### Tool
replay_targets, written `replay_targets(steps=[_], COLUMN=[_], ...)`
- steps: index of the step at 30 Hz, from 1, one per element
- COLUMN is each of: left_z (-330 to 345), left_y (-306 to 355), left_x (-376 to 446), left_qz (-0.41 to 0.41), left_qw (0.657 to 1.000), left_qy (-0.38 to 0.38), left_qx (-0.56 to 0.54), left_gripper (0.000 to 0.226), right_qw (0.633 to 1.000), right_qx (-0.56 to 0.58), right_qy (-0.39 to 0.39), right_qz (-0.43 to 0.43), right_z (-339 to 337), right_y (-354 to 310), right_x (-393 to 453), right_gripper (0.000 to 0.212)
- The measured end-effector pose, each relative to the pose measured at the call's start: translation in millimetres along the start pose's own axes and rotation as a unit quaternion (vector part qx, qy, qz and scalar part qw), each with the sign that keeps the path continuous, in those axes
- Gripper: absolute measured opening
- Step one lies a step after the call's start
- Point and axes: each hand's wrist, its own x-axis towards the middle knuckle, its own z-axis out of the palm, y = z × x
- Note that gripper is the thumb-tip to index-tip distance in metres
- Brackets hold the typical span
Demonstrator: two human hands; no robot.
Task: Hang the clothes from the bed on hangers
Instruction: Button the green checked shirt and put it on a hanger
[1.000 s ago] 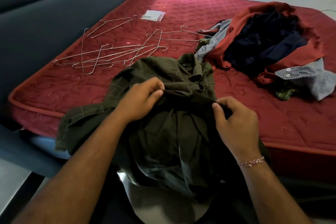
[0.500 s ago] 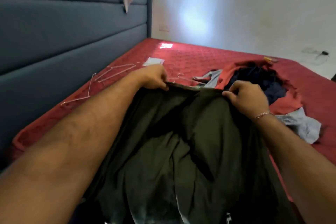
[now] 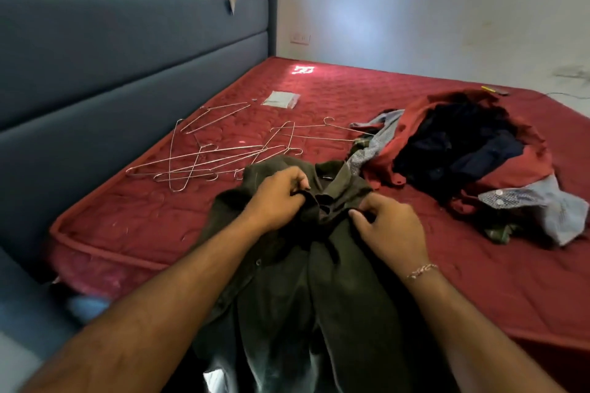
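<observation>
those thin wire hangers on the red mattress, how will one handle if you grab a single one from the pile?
The thin silver wire hangers lie crossed over one another, so lifting one probably drags or snags its neighbours. The bare, thin wire looks light and likely springy rather than rigid. On the quilted red mattress a pushed hanger would probably slide flat, not roll.

The wire hangers (image 3: pixel 204 156) lie tangled and overlapping on the bed (image 3: pixel 127 220) near the headboard (image 3: pixel 127 73). The clothes pile (image 3: pixel 463 150) blocks the right side. Bare mattress lies between them, though one hanger's hook reaches the pile's edge.
</observation>
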Motion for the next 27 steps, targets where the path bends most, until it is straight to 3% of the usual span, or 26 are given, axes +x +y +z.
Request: replay_targets(steps=[3,6,10,13,15,17,20,21,24,25,27], left_z=[-22.3,-64.2,-91.2,-74.9,-51.2,-23.2,21.5,35.4,60.6,64.2,67.8], left_y=[38.3,92.7,157.2,178.9,161.1,124.3,65.6,50.5,23.2,19.3,14.5], left_x=[37.3,87.7,116.6,98.0,72.7,41.5,-3.6,-18.3,-49.5,-54.8,-60.9], left_qz=[0.012,-0.034,-0.029,0.033,0.069,0.061,-0.011,-0.027,-0.061,-0.065,-0.057], left_qw=[0.996,0.986,0.944,0.941,0.951,0.966,0.989,0.991,0.974,0.966,0.959], left_qy=[0.081,0.150,0.327,0.337,0.290,0.227,0.142,0.129,0.167,0.189,0.209], left_qx=[-0.024,-0.060,-0.032,0.013,0.076,0.107,0.048,0.000,-0.142,-0.166,-0.182], left_gripper=[0.033,0.033,0.014,0.011,0.007,0.013,0.021,0.020,0.010,0.010,0.015], right_qw=[0.999,0.998,0.957,0.924,0.928,0.951,0.993,0.985,0.892,0.874,0.873], right_qx=[0.026,0.025,-0.032,-0.044,-0.062,-0.078,0.036,0.139,0.392,0.422,0.429], right_qy=[-0.011,0.024,0.285,0.379,0.362,0.285,0.113,0.065,0.024,0.026,0.033], right_qz=[0.016,0.045,0.039,-0.021,-0.065,-0.094,0.014,0.076,0.224,0.238,0.229], right_z=[-3.7,-37.0,-96.1,-121.7,-110.6,-79.0,-20.7,-3.8,20.8,23.7,27.7], right_y=[0.9,4.8,-6.3,-23.6,-26.4,-21.9,-6.9,-3.1,-3.1,-3.6,-1.6], right_x=[22.2,79.7,142.4,154.2,130.4,87.5,23.1,3.9,-36.3,-44.1,-55.6], right_gripper=[0.022,0.026,0.028,0.027,0.025,0.025,0.023,0.020,0.014,0.014,0.015])
